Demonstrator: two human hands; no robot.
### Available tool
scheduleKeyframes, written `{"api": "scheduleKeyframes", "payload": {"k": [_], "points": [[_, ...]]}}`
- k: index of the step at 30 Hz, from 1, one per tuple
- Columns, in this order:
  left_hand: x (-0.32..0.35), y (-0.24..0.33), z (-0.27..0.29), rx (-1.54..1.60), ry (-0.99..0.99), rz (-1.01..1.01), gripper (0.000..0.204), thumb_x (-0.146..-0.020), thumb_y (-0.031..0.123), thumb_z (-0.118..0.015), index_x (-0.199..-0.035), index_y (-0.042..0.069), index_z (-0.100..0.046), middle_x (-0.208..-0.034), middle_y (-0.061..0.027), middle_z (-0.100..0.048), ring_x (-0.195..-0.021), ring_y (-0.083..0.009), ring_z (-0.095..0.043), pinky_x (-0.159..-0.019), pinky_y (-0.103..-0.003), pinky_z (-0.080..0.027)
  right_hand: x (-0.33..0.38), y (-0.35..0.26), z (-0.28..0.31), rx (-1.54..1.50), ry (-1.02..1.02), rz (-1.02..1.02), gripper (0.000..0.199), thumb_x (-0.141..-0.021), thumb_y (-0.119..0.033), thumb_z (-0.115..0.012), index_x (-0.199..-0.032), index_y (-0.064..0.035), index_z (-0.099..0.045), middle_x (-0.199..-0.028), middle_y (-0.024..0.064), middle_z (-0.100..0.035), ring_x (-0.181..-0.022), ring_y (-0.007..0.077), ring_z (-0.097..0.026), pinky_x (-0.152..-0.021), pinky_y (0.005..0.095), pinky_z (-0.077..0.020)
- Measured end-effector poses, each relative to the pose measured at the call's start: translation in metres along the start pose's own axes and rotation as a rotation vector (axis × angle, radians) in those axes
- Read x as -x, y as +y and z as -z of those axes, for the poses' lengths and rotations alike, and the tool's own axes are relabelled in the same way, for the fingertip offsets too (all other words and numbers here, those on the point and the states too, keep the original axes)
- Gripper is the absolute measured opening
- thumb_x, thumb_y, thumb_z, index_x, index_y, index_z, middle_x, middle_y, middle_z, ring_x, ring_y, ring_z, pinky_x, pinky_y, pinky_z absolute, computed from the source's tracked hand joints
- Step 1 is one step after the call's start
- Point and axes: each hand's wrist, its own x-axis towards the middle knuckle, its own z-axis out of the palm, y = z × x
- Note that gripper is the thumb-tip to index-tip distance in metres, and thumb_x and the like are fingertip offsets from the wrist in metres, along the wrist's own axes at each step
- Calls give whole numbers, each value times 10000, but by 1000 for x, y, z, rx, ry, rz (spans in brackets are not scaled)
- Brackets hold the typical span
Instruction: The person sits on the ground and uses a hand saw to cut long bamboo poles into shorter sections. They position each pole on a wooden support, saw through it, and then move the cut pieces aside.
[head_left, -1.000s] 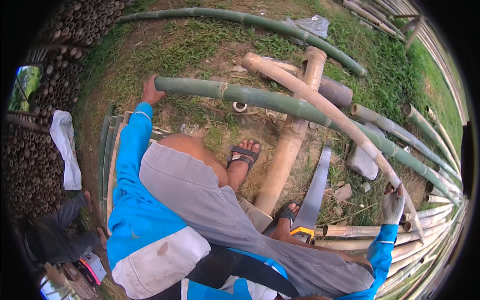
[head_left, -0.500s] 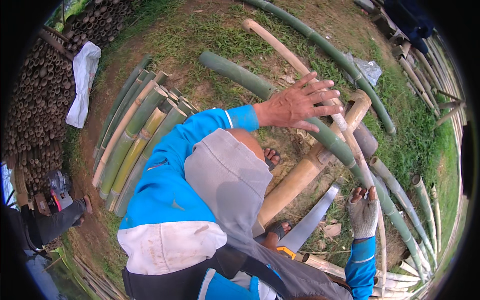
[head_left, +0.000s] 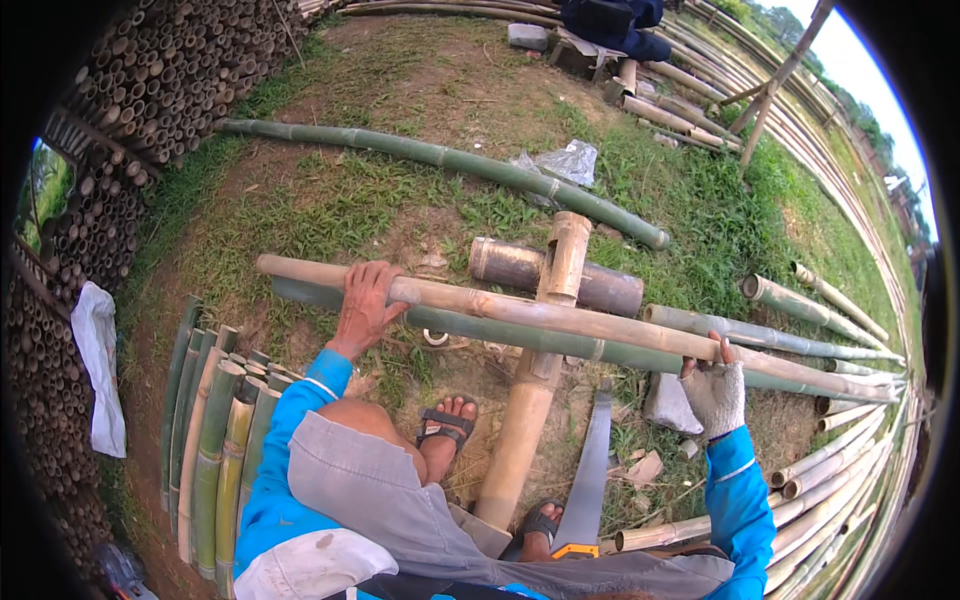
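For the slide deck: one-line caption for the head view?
Both hands, left hand bare, right hand gloved, grip a tan bamboo pole above a handsaw.

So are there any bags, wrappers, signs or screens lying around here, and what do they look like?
No signs, labels or screens show.
Crumpled plastic sheet: on the grass beside the long green bamboo pole, silvery-grey and shiny.
White sack: at the left, against the stack of bamboo ends, long, limp and plain white.

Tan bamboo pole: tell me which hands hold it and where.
Both hands hold the tan bamboo pole: the left hand grips near its left end, and the gloved right hand holds it from below, farther right.
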Motion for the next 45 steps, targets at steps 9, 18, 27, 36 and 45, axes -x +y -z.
{"api": "scheduleKeyframes", "payload": {"k": [9, 18, 27, 36, 45], "points": [[26, -51, 7, -75, -32, 94, 538, -794, 270, -885, -1238, 91, -639, -1183, -138, -582, -1181, -397, -522, -1123, -544, -379, -65, 19, 61, -15, 191, -147, 298, -1074, -317, -717, -1283, -138, -604, -1220, 55, -573, -1166, 390, -631, -858, 408, -573], [6, 11, -33, -38, -116, -18, 701, -951, 620, -712, -1332, 35, -645, -1188, -181, -558, -1177, -403, -498, -1123, -553, -360, -89, -25, 159, 28, 315, -61, 225, -1065, -371, -722, -1149, -171, -663, -1137, 62, -640, -1078, 330, -633, -896, 381, -534], [-2, 22, -36, -7, -187, -153, 710, -970, 613, -699, -1355, 20, -629, -1248, -188, -622, -1201, -402, -561, -1122, -550, -380, -87, -34, 162, 339, 429, -129, 256, -1009, -385, -777, -980, -164, -651, -891, 33, -620, -834, 267, -699, -648, 311, -586], [-47, 95, -80, 158, -425, -355, 883, -803, 435, -922, -1487, 36, -532, -1307, -201, -643, -1219, -411, -610, -1065, -519, -483, -68, -108, 210, 1186, 616, -34, 375, -956, -409, -817, -986, -110, -593, -836, 90, -613, -772, 320, -695, -647, 461, -565], [-61, 104, -80, 113, -547, -340, 855, -721, 336, -960, -1432, 70, -567, -1177, -167, -691, -1085, -396, -697, -914, -508, -589, -50, -39, 56, 2506, -130, 467, 897, -690, -462, -973, -1433, -121, -605, -1389, 198, -572, -1317, 453, -535, -1121, 593, -435]]}}
